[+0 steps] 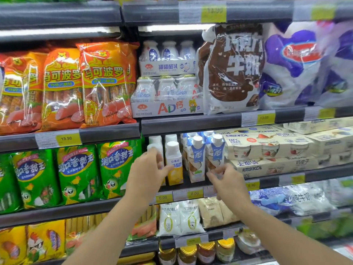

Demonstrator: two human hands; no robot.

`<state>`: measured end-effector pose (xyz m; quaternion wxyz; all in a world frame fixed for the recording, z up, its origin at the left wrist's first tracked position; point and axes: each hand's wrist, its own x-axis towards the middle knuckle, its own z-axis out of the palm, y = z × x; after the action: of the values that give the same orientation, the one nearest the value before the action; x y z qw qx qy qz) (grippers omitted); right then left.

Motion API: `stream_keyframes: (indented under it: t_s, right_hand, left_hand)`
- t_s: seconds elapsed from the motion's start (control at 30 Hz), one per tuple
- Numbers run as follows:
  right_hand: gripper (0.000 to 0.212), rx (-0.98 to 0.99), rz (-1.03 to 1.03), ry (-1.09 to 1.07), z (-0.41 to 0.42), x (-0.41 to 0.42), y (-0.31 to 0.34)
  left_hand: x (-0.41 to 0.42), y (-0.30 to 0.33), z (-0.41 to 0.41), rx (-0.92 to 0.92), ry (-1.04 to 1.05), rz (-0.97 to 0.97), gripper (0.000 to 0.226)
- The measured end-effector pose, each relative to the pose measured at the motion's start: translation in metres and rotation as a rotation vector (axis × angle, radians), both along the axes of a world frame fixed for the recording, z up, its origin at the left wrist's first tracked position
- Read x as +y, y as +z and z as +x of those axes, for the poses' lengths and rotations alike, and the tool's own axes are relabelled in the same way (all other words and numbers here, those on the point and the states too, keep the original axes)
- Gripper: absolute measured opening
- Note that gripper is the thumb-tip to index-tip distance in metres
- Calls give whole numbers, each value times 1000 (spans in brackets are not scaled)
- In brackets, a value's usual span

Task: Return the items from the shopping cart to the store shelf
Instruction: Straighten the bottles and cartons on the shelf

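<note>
Both hands at the drinks shelf.
Left hand (147, 170) grips a white bottle (155, 150); right hand (228, 180), fingers loosely curled, holds nothing; coconut cartons (196, 159) at its eleven o'clock.

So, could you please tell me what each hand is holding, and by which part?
Left hand grips a white-capped bottle round its body. Right hand: cannot tell.

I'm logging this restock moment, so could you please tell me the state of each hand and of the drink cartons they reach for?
Left hand: fingers curled round a white-capped bottle, holding it upright on the shelf.
White-capped bottle: upright, mostly hidden by the hand.
Yellow yogurt bottle: upright, capped, untouched.
Right hand: fingers loosely curled by the coconut carton; contact unclear.
Coconut carton: upright, capped.
</note>
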<state>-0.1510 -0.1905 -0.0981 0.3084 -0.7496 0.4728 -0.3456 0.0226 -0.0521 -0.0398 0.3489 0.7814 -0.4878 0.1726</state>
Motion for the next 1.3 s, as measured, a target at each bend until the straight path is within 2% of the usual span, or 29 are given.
stream_keyframes:
  t_s: [0.07,0.17,0.3,0.43,0.7,0.93,1.13,1.3]
  right_hand:
    - [32,-6,-7,-34,-7,-9,1]
    - [41,55,-7,-69,-9,-19,1]
    - [42,209,23,-78,-1,-34,-1]
    - [43,263,-4,-30,3,-47,-2]
    - [47,305,-37,36,0,-57,1]
    - [41,288,-41,52,0,-55,2]
    - [48,293,-91,47,-3,-49,-2]
    - [52,299,-77,58,-7,-50,-9]
  left_hand:
    - [-16,3,-19,15,-70,-25,38]
    - [-40,5,-40,71,-129,-18,59]
    - [-65,10,-53,84,-99,83,84]
    - [-83,11,-55,147,-78,159,81]
    - [-97,4,-55,200,-31,140,70]
    - [-102,4,-54,265,-8,148,76]
    - [-104,5,-54,314,-8,147,76]
    - [-105,-2,-60,437,-5,178,74]
